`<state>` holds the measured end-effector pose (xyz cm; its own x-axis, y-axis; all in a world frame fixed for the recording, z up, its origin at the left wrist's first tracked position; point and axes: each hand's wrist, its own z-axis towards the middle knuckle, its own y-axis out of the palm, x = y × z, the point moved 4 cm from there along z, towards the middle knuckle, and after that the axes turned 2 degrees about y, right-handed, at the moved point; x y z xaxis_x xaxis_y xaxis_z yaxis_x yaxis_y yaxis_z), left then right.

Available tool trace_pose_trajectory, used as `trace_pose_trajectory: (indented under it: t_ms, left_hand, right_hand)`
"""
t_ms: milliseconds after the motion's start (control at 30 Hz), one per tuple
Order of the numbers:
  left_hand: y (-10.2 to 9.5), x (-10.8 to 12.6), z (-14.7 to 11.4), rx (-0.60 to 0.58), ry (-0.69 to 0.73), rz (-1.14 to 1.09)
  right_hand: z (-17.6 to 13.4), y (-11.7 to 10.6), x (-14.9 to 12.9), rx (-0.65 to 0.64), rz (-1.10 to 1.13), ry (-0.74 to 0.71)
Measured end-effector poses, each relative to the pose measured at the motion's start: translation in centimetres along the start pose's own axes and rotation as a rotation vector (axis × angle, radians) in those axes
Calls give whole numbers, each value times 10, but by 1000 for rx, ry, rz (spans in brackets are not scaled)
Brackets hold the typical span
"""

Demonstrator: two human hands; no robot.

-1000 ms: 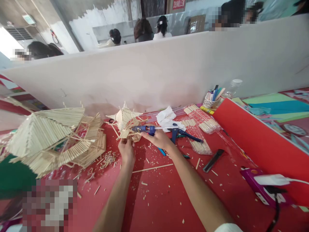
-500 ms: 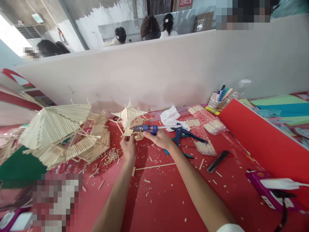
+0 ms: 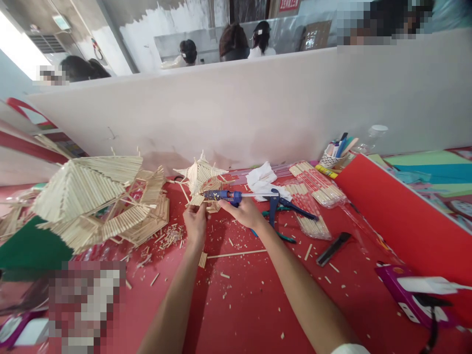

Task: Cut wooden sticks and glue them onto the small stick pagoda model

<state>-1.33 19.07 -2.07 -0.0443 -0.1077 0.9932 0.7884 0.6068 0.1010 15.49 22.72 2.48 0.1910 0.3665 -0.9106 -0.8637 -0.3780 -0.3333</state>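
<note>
My right hand (image 3: 241, 212) is wrapped round a blue hot glue gun (image 3: 223, 196), with a long pale glue stick jutting from its back. The gun's nozzle points left, at a small panel of joined wooden sticks (image 3: 196, 200). That panel is pinched in the fingers of my left hand (image 3: 195, 222). Just behind stands a small stick pavilion (image 3: 201, 174) with a pointed star-shaped roof; the gun and my hands hide part of its base. Whether the nozzle touches the panel, I cannot tell.
Left is a larger stick pavilion (image 3: 92, 189). Right lie dark blue cutters (image 3: 273, 206), white tissue (image 3: 261, 178), bagged sticks (image 3: 308, 211), a black knife (image 3: 334, 249) and a purple power strip (image 3: 401, 290). Stick scraps (image 3: 171, 237) litter the red table. A white partition (image 3: 228, 108) stands behind.
The view has shifted slightly, so most things sit a little farther right. My hands keep the same hold on the glue gun and the stick panel.
</note>
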Motion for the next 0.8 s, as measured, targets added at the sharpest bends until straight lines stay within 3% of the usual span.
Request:
trace_pose_trajectory:
  t_ms: [467,633,800]
  left_hand:
    - [-10,-1,4,-151,-15,161]
    - [-9,-14,-3,-272,-140,63]
    - [-15,-9,0,-232,-132,-58]
  right_hand:
    - [-1,5,2,-15,2,33]
    - [0,4,0,-12,30,19]
    - [1,4,-1,-6,50,13]
